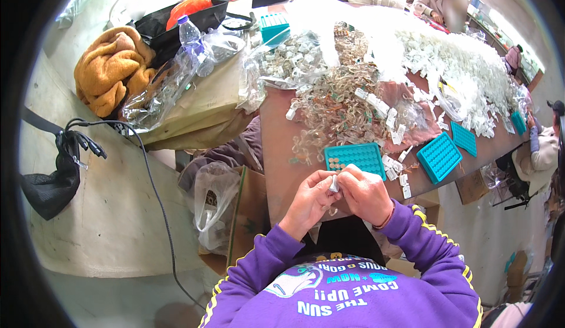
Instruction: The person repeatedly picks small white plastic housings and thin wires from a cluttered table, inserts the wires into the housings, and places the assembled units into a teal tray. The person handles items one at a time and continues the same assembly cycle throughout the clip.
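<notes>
My left hand (pixel 311 201) and my right hand (pixel 366 196) meet in front of me at the table's near edge. Between their fingertips is a small whitish piece (pixel 335 184), too small to name; both hands pinch it. Just beyond them lies a teal tray (pixel 366 156) with rows of slots and several small round tan pieces (pixel 335 163) at its left side. Past the tray spreads a heap of clear and brownish earring-like loops (pixel 335 107). Small white cards (pixel 393 166) lie to the tray's right.
More teal trays (pixel 439 157) lie on the right of the brown table (pixel 279 151). White pieces (pixel 471 80) are piled far right. At left are an orange cloth (pixel 112 66), a water bottle (pixel 190 36), a hanging cable (pixel 154 192) and a cardboard box (pixel 238 216). Other people (pixel 544 145) sit farther off.
</notes>
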### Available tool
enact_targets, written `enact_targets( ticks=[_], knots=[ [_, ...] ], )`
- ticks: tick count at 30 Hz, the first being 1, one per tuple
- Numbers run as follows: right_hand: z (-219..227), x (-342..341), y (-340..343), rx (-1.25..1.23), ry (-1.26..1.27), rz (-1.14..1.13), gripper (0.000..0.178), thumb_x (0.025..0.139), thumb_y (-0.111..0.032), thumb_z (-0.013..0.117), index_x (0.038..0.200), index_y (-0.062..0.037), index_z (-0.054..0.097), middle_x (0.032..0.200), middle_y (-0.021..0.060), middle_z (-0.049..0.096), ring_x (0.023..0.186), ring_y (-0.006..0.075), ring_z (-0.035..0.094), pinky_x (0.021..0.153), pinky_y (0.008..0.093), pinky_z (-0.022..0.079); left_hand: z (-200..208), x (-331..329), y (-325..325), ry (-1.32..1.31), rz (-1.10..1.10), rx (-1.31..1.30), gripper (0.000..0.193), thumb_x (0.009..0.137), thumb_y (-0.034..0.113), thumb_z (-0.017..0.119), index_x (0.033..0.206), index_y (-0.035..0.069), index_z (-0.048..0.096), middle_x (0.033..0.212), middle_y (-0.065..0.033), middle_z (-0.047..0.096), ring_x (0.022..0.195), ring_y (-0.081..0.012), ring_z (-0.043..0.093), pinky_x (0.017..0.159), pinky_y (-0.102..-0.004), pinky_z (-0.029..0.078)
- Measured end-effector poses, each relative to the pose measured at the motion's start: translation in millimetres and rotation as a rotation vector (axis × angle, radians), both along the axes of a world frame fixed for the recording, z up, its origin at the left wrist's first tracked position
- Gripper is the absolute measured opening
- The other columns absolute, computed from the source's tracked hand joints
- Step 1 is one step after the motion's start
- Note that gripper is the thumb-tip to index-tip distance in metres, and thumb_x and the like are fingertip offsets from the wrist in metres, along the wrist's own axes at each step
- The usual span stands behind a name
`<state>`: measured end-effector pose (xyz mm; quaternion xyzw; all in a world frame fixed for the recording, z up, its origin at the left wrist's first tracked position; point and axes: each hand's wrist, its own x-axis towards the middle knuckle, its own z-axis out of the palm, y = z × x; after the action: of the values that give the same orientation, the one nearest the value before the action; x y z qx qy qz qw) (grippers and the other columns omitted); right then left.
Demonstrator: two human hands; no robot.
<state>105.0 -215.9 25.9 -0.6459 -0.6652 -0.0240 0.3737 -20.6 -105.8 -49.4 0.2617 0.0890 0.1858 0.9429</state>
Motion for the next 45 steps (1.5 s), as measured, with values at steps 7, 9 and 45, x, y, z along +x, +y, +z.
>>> enact_targets(
  ticks=[7,9,45],
  knots=[
    [4,3,-29,0.315,0.3,-0.183,0.012,0.078,0.004,0.07,0.086,-0.0005,0.062,0.08,0.0121,0.064,0.072,0.0252,0.064,0.065,0.0316,0.052,104,-3,11,-0.337,0.815,1.733,0.017,0.072,0.0,0.075,0.087,0.007,0.068,0.085,-0.0059,0.067,0.083,-0.022,0.066,0.078,-0.0352,0.052],
    [0,-3,-36,0.307,0.446,-0.239,0.011,0.079,0.005,0.069,0.087,0.001,0.062,0.079,0.0118,0.065,0.071,0.0237,0.064,0.065,0.0309,0.051,121,21,61,-0.174,1.068,2.169,0.033,0.076,0.018,0.073,0.108,0.012,0.068,0.097,-0.0123,0.068,0.098,-0.0321,0.063,0.091,-0.049,0.045],
    [-16,92,-44,0.038,-0.102,-0.644,0.008,0.083,-0.014,0.068,0.087,-0.0071,0.068,0.083,0.0102,0.065,0.073,0.0291,0.063,0.07,0.0386,0.049,45,-14,60,-0.127,0.037,-0.122,0.048,0.096,0.006,0.054,0.139,-0.003,0.036,0.128,-0.0212,0.052,0.12,-0.0319,0.053,0.1,-0.0367,0.05]
  ],
)
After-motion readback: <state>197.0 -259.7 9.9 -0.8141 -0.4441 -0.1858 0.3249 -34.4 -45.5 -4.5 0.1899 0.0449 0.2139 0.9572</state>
